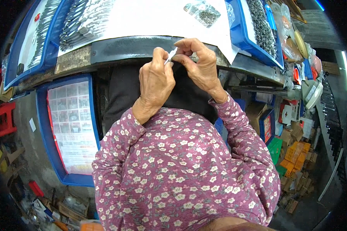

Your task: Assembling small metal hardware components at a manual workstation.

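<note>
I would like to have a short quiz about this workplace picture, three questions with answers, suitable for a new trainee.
1. What do the left hand and the right hand both touch?
2. True or false: the clear bag of small parts lies inside a blue tray.
3. Which pattern do the sleeves show?
A. Stripes
B. Flowers
C. Checks

Key
1. A small white piece, held between the fingers of both hands in front of the table edge.
2. False: the bag lies on the white sheet.
3. B.
</note>
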A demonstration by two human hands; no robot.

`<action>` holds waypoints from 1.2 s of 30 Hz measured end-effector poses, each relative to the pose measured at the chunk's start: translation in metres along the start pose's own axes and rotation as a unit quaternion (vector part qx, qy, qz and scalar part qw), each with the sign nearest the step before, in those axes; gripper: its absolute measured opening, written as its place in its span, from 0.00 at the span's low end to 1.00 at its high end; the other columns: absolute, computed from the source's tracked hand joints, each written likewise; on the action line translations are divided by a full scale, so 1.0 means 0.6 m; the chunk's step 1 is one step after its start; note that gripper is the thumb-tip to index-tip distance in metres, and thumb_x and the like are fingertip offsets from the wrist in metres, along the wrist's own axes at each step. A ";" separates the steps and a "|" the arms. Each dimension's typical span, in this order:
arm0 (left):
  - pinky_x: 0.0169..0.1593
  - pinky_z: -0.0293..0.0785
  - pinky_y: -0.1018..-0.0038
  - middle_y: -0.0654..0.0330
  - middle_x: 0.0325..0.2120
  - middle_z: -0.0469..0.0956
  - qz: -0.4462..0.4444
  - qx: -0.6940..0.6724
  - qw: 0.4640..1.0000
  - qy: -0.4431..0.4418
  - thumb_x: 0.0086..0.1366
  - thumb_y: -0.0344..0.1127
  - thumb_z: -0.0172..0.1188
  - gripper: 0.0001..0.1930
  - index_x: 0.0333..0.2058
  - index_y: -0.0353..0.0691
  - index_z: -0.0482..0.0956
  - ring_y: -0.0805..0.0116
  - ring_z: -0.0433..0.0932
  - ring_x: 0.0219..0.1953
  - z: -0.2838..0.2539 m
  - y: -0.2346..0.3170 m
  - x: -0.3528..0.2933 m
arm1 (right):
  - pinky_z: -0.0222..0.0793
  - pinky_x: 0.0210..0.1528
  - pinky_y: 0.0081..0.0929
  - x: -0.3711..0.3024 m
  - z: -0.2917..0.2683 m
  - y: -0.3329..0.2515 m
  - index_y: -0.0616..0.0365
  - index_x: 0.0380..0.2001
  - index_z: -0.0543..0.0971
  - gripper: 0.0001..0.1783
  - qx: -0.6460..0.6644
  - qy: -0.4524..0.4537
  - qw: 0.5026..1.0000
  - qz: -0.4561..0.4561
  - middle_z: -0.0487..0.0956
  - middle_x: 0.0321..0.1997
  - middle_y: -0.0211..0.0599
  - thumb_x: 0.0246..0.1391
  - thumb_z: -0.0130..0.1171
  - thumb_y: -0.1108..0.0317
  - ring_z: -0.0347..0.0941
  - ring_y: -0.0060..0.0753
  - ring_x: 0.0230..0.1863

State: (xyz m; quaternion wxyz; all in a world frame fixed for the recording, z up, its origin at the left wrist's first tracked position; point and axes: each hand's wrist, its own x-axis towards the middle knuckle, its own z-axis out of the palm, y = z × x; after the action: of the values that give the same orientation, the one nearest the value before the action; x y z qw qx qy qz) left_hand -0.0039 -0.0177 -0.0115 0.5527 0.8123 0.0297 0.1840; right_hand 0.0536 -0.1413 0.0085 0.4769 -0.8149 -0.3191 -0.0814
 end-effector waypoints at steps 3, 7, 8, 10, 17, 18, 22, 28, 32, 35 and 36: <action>0.23 0.69 0.62 0.45 0.17 0.72 0.040 0.009 0.999 -0.006 0.53 0.22 0.51 0.07 0.31 0.33 0.64 0.47 0.75 0.21 0.002 0.000 0.000 | 0.65 0.28 0.14 -0.003 -0.003 -0.003 0.62 0.35 0.74 0.15 0.034 0.014 0.999 0.025 0.73 0.23 0.27 0.39 0.62 0.78 0.67 0.15 0.25; 0.21 0.68 0.68 0.47 0.16 0.72 0.007 -0.054 0.998 -0.021 0.53 0.22 0.50 0.05 0.29 0.32 0.65 0.54 0.75 0.19 -0.004 0.004 0.002 | 0.65 0.28 0.13 -0.009 -0.007 -0.002 0.63 0.37 0.73 0.17 0.034 0.034 0.998 0.049 0.72 0.24 0.26 0.40 0.63 0.77 0.66 0.15 0.25; 0.20 0.68 0.71 0.50 0.15 0.72 -0.029 -0.091 0.994 -0.044 0.54 0.22 0.51 0.04 0.28 0.32 0.65 0.59 0.75 0.18 -0.008 0.007 0.003 | 0.65 0.28 0.12 -0.011 -0.010 -0.002 0.64 0.38 0.73 0.17 0.056 0.015 0.995 0.079 0.72 0.24 0.26 0.41 0.63 0.76 0.66 0.15 0.25; 0.19 0.66 0.75 0.54 0.15 0.73 -0.082 -0.158 0.981 -0.074 0.54 0.22 0.51 0.04 0.28 0.33 0.66 0.67 0.73 0.16 -0.018 0.009 0.007 | 0.65 0.29 0.12 -0.013 -0.014 -0.003 0.64 0.39 0.73 0.18 0.078 -0.004 0.991 0.110 0.71 0.24 0.25 0.42 0.62 0.75 0.66 0.15 0.26; 0.17 0.58 0.87 0.60 0.15 0.73 -0.203 -0.297 0.919 -0.159 0.54 0.23 0.53 0.04 0.28 0.33 0.67 0.82 0.64 0.14 -0.045 0.024 0.018 | 0.61 0.25 0.12 -0.019 -0.019 0.008 0.66 0.39 0.73 0.16 0.261 -0.061 0.944 0.194 0.71 0.25 0.27 0.53 0.54 0.62 0.64 0.14 0.24; 0.17 0.59 0.86 0.60 0.15 0.73 -0.204 -0.291 0.920 -0.167 0.55 0.24 0.53 0.04 0.29 0.33 0.67 0.82 0.65 0.14 -0.045 0.024 0.018 | 0.60 0.24 0.12 -0.020 -0.019 0.011 0.66 0.39 0.73 0.17 0.285 -0.070 0.934 0.206 0.71 0.25 0.27 0.54 0.53 0.61 0.64 0.14 0.23; 0.17 0.59 0.86 0.60 0.15 0.73 -0.209 -0.283 0.919 -0.176 0.55 0.25 0.53 0.04 0.29 0.33 0.67 0.81 0.65 0.14 -0.042 0.025 0.017 | 0.60 0.23 0.13 -0.023 -0.016 0.008 0.65 0.38 0.73 0.17 0.307 -0.084 0.923 0.215 0.71 0.23 0.27 0.55 0.52 0.61 0.64 0.15 0.22; 0.18 0.60 0.86 0.61 0.15 0.72 -0.204 -0.272 0.923 -0.182 0.56 0.27 0.53 0.04 0.28 0.33 0.68 0.82 0.65 0.15 -0.037 0.022 0.016 | 0.58 0.21 0.12 -0.027 -0.011 0.010 0.65 0.34 0.74 0.13 0.287 -0.070 0.931 0.213 0.69 0.19 0.26 0.55 0.53 0.63 0.63 0.15 0.19; 0.18 0.58 0.87 0.62 0.15 0.72 -0.216 -0.295 0.914 -0.174 0.57 0.30 0.55 0.06 0.27 0.35 0.68 0.83 0.64 0.15 -0.033 0.024 0.016 | 0.55 0.19 0.11 -0.032 -0.003 0.005 0.65 0.31 0.74 0.11 0.287 -0.026 0.932 0.218 0.68 0.18 0.25 0.54 0.54 0.66 0.61 0.13 0.18; 0.18 0.57 0.88 0.63 0.15 0.71 -0.227 -0.316 0.906 -0.166 0.58 0.31 0.55 0.07 0.27 0.35 0.68 0.83 0.64 0.15 -0.030 0.027 0.016 | 0.54 0.18 0.10 -0.035 0.000 0.002 0.64 0.31 0.74 0.10 0.278 -0.007 0.939 0.200 0.68 0.18 0.24 0.54 0.54 0.67 0.59 0.12 0.17; 0.18 0.56 0.88 0.64 0.15 0.71 -0.227 -0.318 0.906 -0.162 0.58 0.32 0.55 0.08 0.27 0.35 0.68 0.84 0.64 0.16 -0.029 0.028 0.016 | 0.53 0.18 0.10 -0.036 0.000 0.002 0.64 0.31 0.74 0.09 0.278 0.003 0.940 0.198 0.67 0.17 0.24 0.53 0.54 0.67 0.59 0.11 0.17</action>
State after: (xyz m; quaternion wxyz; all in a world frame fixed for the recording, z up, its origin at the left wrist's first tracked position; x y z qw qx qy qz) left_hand -0.0031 -0.0067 0.0121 0.8054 0.5837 0.0636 -0.0807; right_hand 0.0374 -0.1511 -0.0016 0.6918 -0.6965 -0.1597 0.1040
